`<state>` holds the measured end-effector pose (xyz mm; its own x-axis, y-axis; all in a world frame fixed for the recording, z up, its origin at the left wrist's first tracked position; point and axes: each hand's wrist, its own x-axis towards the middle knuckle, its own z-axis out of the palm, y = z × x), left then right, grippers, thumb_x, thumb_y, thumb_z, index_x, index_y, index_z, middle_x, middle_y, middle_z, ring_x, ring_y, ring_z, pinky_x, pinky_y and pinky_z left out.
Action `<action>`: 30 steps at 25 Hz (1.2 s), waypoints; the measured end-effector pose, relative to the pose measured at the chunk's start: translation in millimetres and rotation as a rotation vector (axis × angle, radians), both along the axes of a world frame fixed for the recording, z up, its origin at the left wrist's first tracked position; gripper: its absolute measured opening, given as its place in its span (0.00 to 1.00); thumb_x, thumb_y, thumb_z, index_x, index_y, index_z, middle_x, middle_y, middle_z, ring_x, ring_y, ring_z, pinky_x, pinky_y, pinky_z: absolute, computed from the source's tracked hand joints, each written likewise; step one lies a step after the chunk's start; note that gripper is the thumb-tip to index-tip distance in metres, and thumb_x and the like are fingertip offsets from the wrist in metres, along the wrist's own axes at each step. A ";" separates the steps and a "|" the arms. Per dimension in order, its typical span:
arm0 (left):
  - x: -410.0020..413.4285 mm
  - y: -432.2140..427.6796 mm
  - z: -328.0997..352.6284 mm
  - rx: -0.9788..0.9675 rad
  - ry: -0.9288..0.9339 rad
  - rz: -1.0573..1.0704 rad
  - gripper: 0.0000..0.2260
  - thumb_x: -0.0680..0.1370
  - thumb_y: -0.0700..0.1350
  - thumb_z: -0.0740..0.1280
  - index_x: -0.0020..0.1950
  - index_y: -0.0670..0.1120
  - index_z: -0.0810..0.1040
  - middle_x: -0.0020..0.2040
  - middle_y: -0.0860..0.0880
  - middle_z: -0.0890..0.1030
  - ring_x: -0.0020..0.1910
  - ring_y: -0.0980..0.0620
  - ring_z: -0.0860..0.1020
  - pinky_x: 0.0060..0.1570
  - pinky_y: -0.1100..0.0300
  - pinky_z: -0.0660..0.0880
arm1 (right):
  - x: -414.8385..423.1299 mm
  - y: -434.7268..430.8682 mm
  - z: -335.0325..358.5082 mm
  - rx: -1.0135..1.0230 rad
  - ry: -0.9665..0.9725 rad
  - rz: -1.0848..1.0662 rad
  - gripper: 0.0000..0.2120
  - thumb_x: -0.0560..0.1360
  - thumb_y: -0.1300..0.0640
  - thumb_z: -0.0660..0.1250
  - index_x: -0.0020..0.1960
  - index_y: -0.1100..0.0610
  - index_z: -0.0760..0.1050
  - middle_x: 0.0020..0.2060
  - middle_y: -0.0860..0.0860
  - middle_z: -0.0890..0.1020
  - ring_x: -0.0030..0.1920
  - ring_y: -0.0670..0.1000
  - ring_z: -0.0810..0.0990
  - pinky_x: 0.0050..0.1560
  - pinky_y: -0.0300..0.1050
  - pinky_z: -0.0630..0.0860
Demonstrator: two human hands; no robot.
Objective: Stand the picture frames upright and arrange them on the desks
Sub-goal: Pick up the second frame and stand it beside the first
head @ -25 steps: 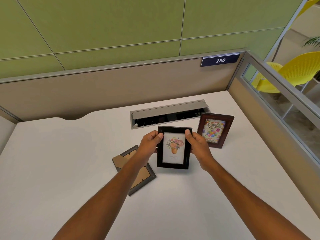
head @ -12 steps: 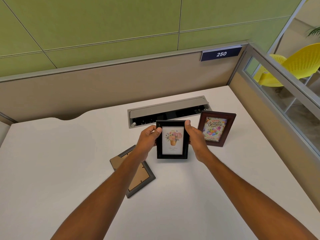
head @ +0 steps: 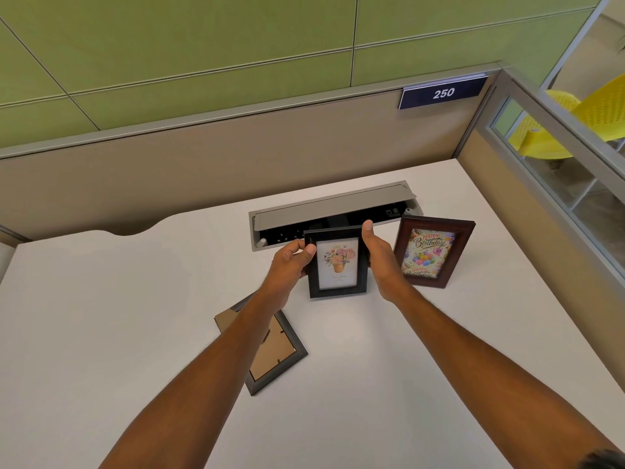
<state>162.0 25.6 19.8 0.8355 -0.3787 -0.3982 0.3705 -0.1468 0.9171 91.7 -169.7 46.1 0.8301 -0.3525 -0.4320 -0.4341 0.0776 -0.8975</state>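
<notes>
Both my hands, left (head: 290,262) and right (head: 380,257), grip the black flower frame (head: 337,262) upright on the tabletop (head: 101,316). Birthday frame (head: 433,253) stands just right; cable box (head: 333,214) behind (lid raised); another frame (head: 275,353) lies face-down under my left forearm.

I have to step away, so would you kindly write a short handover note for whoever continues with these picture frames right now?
Left hand: grips the left edge of the black flower frame.
Right hand: grips its right edge, thumb over the top corner.
The black flower frame is upright in front of the desk's cable tray; whether its base touches the desk is unclear.
Done: the brown birthday frame stands upright to the right.
Left: release the flower frame once it stands, then lift the grey frame, lying face down under the left forearm, and stand it up.
</notes>
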 end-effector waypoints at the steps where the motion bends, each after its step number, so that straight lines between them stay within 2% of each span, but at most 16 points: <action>1: 1.6 -0.2 -2.4 -0.001 0.001 -0.003 0.06 0.88 0.50 0.65 0.56 0.51 0.81 0.64 0.44 0.86 0.67 0.43 0.82 0.70 0.46 0.79 | 2.4 -0.4 0.8 0.008 0.007 -0.004 0.22 0.81 0.29 0.52 0.56 0.40 0.77 0.54 0.41 0.83 0.57 0.42 0.80 0.64 0.42 0.75; 3: 3.0 -0.7 -7.8 -0.003 0.003 -0.015 0.09 0.88 0.50 0.65 0.62 0.49 0.82 0.64 0.45 0.86 0.68 0.43 0.82 0.71 0.46 0.79 | 5.4 0.2 4.2 0.030 0.018 -0.019 0.20 0.84 0.32 0.51 0.54 0.41 0.78 0.50 0.39 0.82 0.52 0.39 0.79 0.51 0.35 0.74; 5: 4.1 -0.3 -12.5 -0.007 0.007 -0.022 0.12 0.88 0.50 0.65 0.67 0.47 0.81 0.64 0.46 0.86 0.68 0.44 0.82 0.69 0.48 0.79 | 8.1 -1.0 -0.1 0.030 0.026 -0.022 0.23 0.84 0.32 0.51 0.55 0.43 0.79 0.51 0.41 0.84 0.53 0.40 0.81 0.47 0.35 0.74; 8: 6.2 1.2 -15.5 -0.037 0.017 -0.016 0.11 0.88 0.49 0.64 0.67 0.48 0.81 0.65 0.46 0.86 0.67 0.46 0.83 0.63 0.56 0.80 | 10.3 -1.8 -5.1 0.015 0.024 -0.012 0.26 0.83 0.31 0.52 0.57 0.46 0.81 0.52 0.44 0.87 0.54 0.43 0.84 0.47 0.36 0.77; 11: 8.2 0.7 -14.9 -0.045 0.030 -0.016 0.08 0.88 0.48 0.64 0.64 0.51 0.81 0.62 0.48 0.87 0.65 0.47 0.83 0.60 0.59 0.81 | 12.5 -2.3 -11.8 0.020 0.014 -0.024 0.27 0.82 0.29 0.54 0.59 0.47 0.82 0.55 0.46 0.88 0.58 0.46 0.85 0.52 0.40 0.78; 13: 7.5 0.1 -15.7 -0.033 0.029 -0.015 0.08 0.88 0.49 0.64 0.63 0.50 0.81 0.61 0.49 0.87 0.64 0.47 0.83 0.61 0.58 0.81 | 11.7 -0.6 -13.9 0.036 0.025 -0.048 0.27 0.82 0.30 0.56 0.61 0.47 0.83 0.56 0.48 0.88 0.59 0.48 0.85 0.52 0.42 0.78; 17: 5.4 -0.6 -19.2 -0.019 0.023 -0.010 0.10 0.88 0.49 0.64 0.64 0.48 0.81 0.62 0.47 0.87 0.64 0.46 0.83 0.64 0.53 0.80 | 11.7 2.5 -13.4 0.086 0.051 -0.060 0.25 0.84 0.32 0.55 0.57 0.46 0.83 0.53 0.48 0.89 0.58 0.49 0.85 0.49 0.42 0.77; 20: 3.1 -1.4 -16.6 -0.023 0.029 0.001 0.10 0.88 0.49 0.64 0.64 0.47 0.82 0.62 0.46 0.87 0.64 0.46 0.83 0.64 0.54 0.80 | 11.4 1.3 -10.4 0.108 0.054 -0.050 0.21 0.84 0.32 0.54 0.56 0.43 0.81 0.52 0.44 0.86 0.54 0.43 0.83 0.50 0.40 0.74; 22: 2.1 -2.0 -14.2 -0.028 0.034 0.002 0.10 0.88 0.48 0.64 0.63 0.48 0.82 0.61 0.47 0.87 0.63 0.47 0.84 0.62 0.56 0.81 | 10.0 -1.4 -10.3 0.083 0.044 -0.030 0.22 0.84 0.31 0.54 0.61 0.44 0.80 0.54 0.44 0.85 0.55 0.41 0.82 0.55 0.42 0.75; 24: 1.2 -1.9 -13.2 -0.032 0.033 0.001 0.10 0.88 0.49 0.64 0.64 0.49 0.83 0.62 0.47 0.87 0.64 0.47 0.83 0.62 0.56 0.80 | 7.1 -3.5 -11.2 0.048 0.028 -0.008 0.29 0.82 0.29 0.54 0.69 0.48 0.77 0.60 0.47 0.85 0.59 0.45 0.83 0.58 0.45 0.78; 27: -1.0 -2.6 -11.0 -0.039 0.032 -0.003 0.10 0.88 0.49 0.64 0.66 0.49 0.82 0.65 0.46 0.86 0.66 0.46 0.83 0.61 0.57 0.81 | 1.3 -3.1 -12.2 0.021 0.022 0.004 0.30 0.83 0.30 0.54 0.72 0.51 0.74 0.60 0.47 0.84 0.59 0.44 0.83 0.50 0.39 0.78; 30: -3.6 -2.1 -9.1 -0.035 0.028 0.004 0.09 0.88 0.49 0.64 0.65 0.52 0.81 0.65 0.48 0.86 0.67 0.47 0.83 0.60 0.59 0.81 | -5.6 0.4 -10.6 0.005 0.025 -0.004 0.22 0.86 0.36 0.54 0.68 0.51 0.73 0.53 0.41 0.81 0.53 0.38 0.79 0.41 0.29 0.75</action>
